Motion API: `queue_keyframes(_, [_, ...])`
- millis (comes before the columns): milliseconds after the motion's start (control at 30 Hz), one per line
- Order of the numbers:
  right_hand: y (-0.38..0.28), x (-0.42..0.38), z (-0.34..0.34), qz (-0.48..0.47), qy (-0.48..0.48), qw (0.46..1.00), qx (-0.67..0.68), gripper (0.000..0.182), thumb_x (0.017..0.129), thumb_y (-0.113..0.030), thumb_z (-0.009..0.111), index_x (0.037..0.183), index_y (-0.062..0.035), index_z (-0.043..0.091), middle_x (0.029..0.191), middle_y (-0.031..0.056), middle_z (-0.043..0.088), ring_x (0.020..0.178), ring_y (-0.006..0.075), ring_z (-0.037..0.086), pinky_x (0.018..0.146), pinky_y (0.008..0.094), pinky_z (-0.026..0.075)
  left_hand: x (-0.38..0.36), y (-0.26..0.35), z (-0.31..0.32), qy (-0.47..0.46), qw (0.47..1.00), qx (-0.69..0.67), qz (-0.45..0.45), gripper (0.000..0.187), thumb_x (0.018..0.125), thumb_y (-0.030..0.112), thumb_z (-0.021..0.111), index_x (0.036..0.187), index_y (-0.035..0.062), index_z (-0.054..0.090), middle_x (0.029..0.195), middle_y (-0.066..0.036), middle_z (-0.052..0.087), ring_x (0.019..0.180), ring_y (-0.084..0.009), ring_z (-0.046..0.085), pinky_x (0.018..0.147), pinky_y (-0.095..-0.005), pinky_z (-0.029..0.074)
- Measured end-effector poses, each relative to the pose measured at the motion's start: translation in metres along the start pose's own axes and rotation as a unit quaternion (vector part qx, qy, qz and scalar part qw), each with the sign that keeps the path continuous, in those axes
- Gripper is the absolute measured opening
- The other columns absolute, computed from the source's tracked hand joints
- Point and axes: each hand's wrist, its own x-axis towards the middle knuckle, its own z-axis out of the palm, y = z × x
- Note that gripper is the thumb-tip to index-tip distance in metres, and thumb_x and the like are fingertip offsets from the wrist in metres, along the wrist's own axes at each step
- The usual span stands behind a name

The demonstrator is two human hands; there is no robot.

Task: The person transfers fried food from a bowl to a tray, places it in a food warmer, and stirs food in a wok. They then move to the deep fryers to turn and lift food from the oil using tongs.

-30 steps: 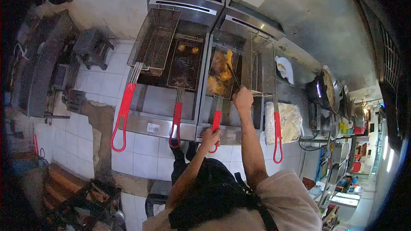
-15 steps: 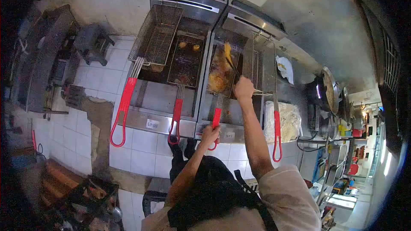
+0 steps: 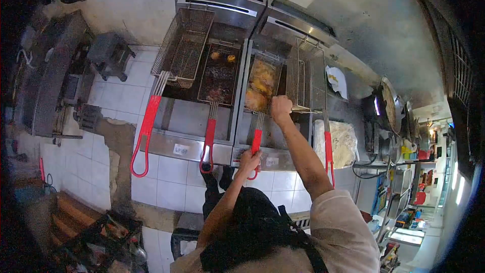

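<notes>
My left hand (image 3: 249, 163) is closed around the red handle (image 3: 256, 141) of a wire fryer basket (image 3: 279, 65). The basket sits down in the right-hand fryer and holds golden fried pieces (image 3: 262, 78) in dark oil. My right hand (image 3: 281, 108) is a fist over that basket's front right side. Tongs showed in this fist in the earlier view; at this moment the hand hides most of them. Just right of the fist, a raised wire basket (image 3: 309, 78) hangs over the same fryer.
In the left-hand fryer (image 3: 187, 116) a raised basket (image 3: 187, 45) hangs beside a lowered basket (image 3: 203, 83) with two small golden pieces. A plastic-wrapped pale block (image 3: 336, 144) lies right of the fryers. Pans (image 3: 389, 103) stand farther right. A grey stool (image 3: 108, 53) is at left.
My right hand has shifted slightly left. The golden piece raised in the tongs now lies among the others in the basket. My left hand keeps hold of the handle.
</notes>
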Motion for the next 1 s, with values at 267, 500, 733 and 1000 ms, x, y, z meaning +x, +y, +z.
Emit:
queue_keyframes(267, [-0.002, 0.017, 0.006, 0.025, -0.036, 0.998, 0.041, 0.013, 0.078, -0.011, 0.058, 0.083, -0.0087, 0.069, 0.091, 0.0101, 0.067, 0.087, 0.026, 0.065, 0.069, 0.0342, 0.054, 0.003, -0.004, 0.0, -0.002, 1.0, -0.009, 0.011, 0.021, 0.088, 0.025, 0.054, 0.081, 0.005, 0.052, 0.055, -0.003, 0.051, 0.04, -0.0174, 0.053, 0.038, -0.0331, 0.046])
queue_keyframes(500, [0.013, 0.003, -0.027, 0.044, 0.02, 0.992, 0.113, 0.015, 0.076, -0.016, 0.058, 0.079, -0.005, 0.067, 0.088, 0.0169, 0.066, 0.083, 0.0315, 0.064, 0.068, 0.0383, 0.053, -0.002, 0.0, 0.001, 0.004, 1.0, 0.009, 0.012, 0.02, 0.088, 0.025, 0.054, 0.088, 0.0048, 0.053, 0.054, -0.002, 0.05, 0.039, -0.0173, 0.052, 0.037, -0.0334, 0.044])
queue_keyframes(733, [0.03, 0.017, 0.106, 0.197, -0.105, 0.812, 0.54, 0.014, 0.08, -0.014, 0.05, 0.084, -0.0025, 0.057, 0.07, 0.014, 0.059, 0.057, 0.0232, 0.057, 0.043, 0.0349, 0.044, -0.005, 0.007, 0.001, 0.004, 1.0, -0.018, -0.002, 0.018, 0.088, 0.023, 0.055, 0.088, 0.0053, 0.052, 0.055, -0.003, 0.05, 0.04, -0.0162, 0.051, 0.037, -0.0318, 0.043])
queue_keyframes(1000, [-0.016, -0.046, 0.067, 0.335, -0.206, 0.271, 0.879, 0.011, 0.087, -0.007, 0.04, 0.079, -0.005, 0.046, 0.063, 0.0052, 0.047, 0.044, 0.012, 0.036, 0.036, 0.0235, 0.031, 0.007, -0.012, 0.0, -0.008, 1.0, -0.025, -0.012, 0.019, 0.088, 0.022, 0.055, 0.082, 0.0044, 0.051, 0.053, -0.003, 0.049, 0.039, -0.0161, 0.051, 0.036, -0.0316, 0.043])
